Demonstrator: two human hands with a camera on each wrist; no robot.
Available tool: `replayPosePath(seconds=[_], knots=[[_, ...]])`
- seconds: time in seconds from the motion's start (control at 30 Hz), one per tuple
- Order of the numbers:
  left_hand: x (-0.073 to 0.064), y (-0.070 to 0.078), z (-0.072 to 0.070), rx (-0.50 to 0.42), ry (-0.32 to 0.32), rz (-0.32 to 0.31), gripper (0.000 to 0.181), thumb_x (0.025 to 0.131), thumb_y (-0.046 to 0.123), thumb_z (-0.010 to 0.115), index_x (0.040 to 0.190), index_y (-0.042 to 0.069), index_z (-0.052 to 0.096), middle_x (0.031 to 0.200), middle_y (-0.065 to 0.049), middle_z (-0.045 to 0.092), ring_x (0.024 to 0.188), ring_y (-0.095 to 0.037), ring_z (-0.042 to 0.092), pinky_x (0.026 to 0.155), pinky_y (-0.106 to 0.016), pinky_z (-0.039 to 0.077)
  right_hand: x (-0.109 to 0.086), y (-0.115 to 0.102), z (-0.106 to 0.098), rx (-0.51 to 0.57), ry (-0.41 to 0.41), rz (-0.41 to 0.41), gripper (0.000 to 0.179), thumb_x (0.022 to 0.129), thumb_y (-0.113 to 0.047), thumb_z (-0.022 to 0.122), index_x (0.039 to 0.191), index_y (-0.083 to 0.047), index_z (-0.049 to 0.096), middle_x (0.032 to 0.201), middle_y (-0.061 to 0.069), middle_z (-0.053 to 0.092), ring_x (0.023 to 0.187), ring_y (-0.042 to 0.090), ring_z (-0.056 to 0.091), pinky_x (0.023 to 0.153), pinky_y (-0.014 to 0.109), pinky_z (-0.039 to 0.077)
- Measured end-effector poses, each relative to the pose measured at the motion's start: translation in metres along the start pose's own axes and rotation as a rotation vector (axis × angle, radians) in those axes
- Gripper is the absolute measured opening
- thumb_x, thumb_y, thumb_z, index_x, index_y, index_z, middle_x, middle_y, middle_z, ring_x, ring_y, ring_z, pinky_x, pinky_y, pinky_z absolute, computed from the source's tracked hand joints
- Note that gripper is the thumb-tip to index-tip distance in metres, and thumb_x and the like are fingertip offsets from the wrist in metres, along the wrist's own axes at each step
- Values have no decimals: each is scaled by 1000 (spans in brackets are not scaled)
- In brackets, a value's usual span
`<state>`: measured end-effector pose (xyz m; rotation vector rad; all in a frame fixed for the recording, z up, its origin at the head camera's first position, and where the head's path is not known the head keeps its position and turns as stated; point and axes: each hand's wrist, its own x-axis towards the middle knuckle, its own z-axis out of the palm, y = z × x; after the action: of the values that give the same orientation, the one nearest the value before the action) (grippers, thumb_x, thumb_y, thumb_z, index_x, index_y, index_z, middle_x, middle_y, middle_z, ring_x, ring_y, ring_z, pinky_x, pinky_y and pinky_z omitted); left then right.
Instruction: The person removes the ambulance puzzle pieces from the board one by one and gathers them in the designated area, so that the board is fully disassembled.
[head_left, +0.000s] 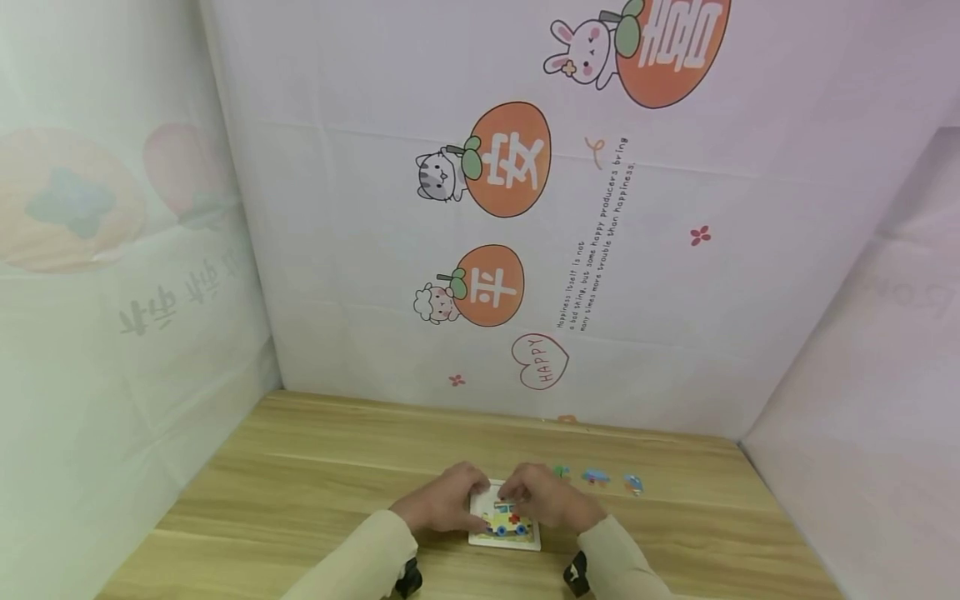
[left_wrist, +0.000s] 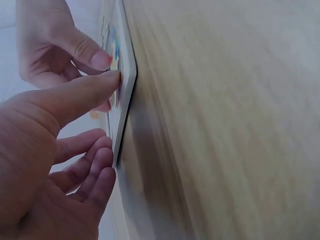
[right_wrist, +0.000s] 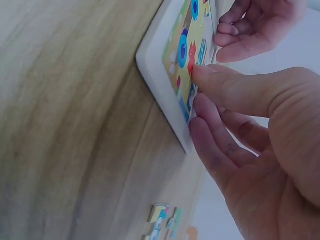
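A white-framed jigsaw board [head_left: 504,543] lies on the table, bearing a yellow ambulance picture [head_left: 512,523] with blue wheels and a red cross. My left hand [head_left: 450,500] grips the board's left side, its thumb on top of the frame and its other fingertips at the edge, as the left wrist view shows. Over the board's right part is my right hand [head_left: 547,497], fingers bent. In the right wrist view its thumb [right_wrist: 220,82] touches the picture near the red cross. Whether a piece is pinched under those fingertips is hidden.
Several loose jigsaw pieces lie behind and right of the board, among them a blue one [head_left: 596,477] and another at the far right [head_left: 633,484]. The wooden table [head_left: 337,450] meets a printed white cloth wall [head_left: 360,333] at the back, with cloth at both sides.
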<state>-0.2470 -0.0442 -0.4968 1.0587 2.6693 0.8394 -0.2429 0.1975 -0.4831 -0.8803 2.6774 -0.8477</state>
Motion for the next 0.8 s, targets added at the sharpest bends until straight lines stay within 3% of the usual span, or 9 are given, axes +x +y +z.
replayPosePath(seconds=[0.23,0.47,0.7,0.8], knots=[[9,2,7,-14,2,-4,57,89,33,87,133,5,65,123,-3,62,105,-9,55,89,-23,52,-2,1,1,30,13,30,24,92,1,77,115,-9,79,111,2,71,99,17,68,82,24,60],[14,7,9,-34,-28,-4,57,88,35,87,133,8,65,121,-1,61,109,-11,56,94,-25,53,-3,2,3,78,14,60,27,91,4,76,116,-8,76,115,2,70,99,17,67,84,25,59],[16,4,11,-63,-32,-16,55,88,36,88,131,12,65,120,3,59,109,-8,54,96,-25,52,-4,1,-1,125,7,62,25,92,5,74,115,-5,75,117,6,71,103,23,69,88,33,62],[16,2,12,-74,-34,-20,55,88,36,88,132,12,65,121,3,59,108,-7,53,95,-25,52,-3,-2,-3,172,7,59,22,94,5,71,114,-4,75,115,9,73,101,22,70,85,31,62]])
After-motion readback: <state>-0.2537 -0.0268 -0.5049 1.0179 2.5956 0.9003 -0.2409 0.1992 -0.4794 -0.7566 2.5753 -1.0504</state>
